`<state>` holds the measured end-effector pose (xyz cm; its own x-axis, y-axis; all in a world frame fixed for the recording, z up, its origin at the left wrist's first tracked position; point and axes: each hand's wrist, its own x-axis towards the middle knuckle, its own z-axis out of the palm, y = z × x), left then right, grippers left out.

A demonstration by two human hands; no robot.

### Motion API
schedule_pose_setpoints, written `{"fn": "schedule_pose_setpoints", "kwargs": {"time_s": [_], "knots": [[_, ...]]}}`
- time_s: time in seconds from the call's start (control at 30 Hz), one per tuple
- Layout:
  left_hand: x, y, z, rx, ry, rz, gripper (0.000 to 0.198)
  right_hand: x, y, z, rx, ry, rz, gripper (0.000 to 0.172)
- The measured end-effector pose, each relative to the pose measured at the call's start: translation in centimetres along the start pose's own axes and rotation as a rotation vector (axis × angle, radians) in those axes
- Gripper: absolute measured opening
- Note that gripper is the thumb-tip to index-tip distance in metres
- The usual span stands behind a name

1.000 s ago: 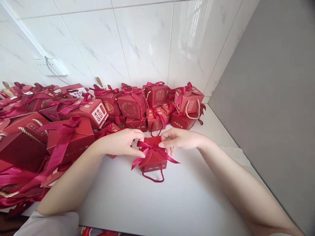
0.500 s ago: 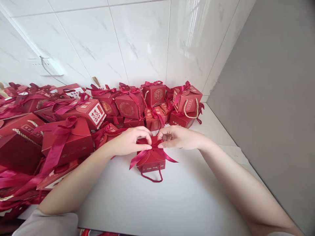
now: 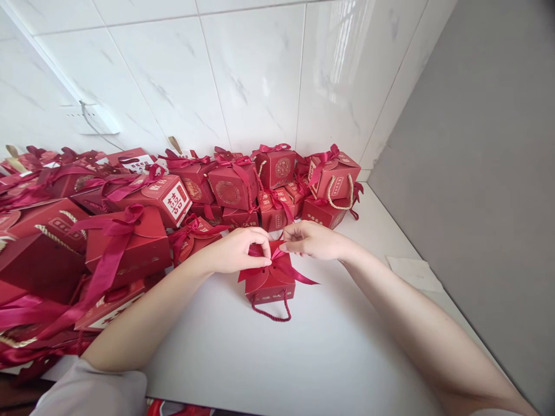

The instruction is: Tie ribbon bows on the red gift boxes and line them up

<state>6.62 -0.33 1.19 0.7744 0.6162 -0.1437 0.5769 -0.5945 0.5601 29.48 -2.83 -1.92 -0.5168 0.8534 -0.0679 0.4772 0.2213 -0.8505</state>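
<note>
A small red gift box [image 3: 269, 287] with a dark red cord handle stands on the white countertop [image 3: 303, 358] in front of me. A dark red satin ribbon [image 3: 281, 263] lies across its top, its ends trailing to the right. My left hand [image 3: 238, 249] pinches the ribbon over the box's left side, fingers closed. My right hand [image 3: 310, 240] pinches the ribbon from the right, fingertips almost touching the left hand's. The knot between the fingers is partly hidden.
Several red gift boxes with ribbons and rope handles are piled along the tiled wall, from the far left [image 3: 125, 242] to the back corner [image 3: 333, 176]. A wall socket [image 3: 93, 118] sits on the tiles. A grey wall [image 3: 477, 144] bounds the right. White paper [image 3: 411, 271] lies by it.
Both hands have drawn closer together over the box top and gathered the ribbon; its left tail, which hung down the box's front left, is now pulled up shorter.
</note>
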Motion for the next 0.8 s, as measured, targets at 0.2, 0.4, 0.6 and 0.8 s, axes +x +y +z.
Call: {"fn": "schedule_pose_setpoints", "kwargs": {"time_s": [0.2,0.4,0.6,0.8], "knots": [[0.1,0.0,0.2,-0.043,-0.012,0.008,0.018,-0.3,-0.8,1.2,-0.176,0.082,0.069,0.02],[-0.4,0.4,0.0,-0.023,-0.06,-0.043,0.026,-1.1,-1.5,1.5,-0.278,0.105,0.142,0.019],[-1.9,0.7,0.2,-0.031,-0.102,-0.107,0.111,-1.9,-2.3,0.8,-0.333,0.171,0.208,0.011],[-3.2,0.8,0.0,0.127,-0.106,-0.143,0.134,-2.0,-2.1,-0.1,-0.503,0.201,0.281,0.024]]}}
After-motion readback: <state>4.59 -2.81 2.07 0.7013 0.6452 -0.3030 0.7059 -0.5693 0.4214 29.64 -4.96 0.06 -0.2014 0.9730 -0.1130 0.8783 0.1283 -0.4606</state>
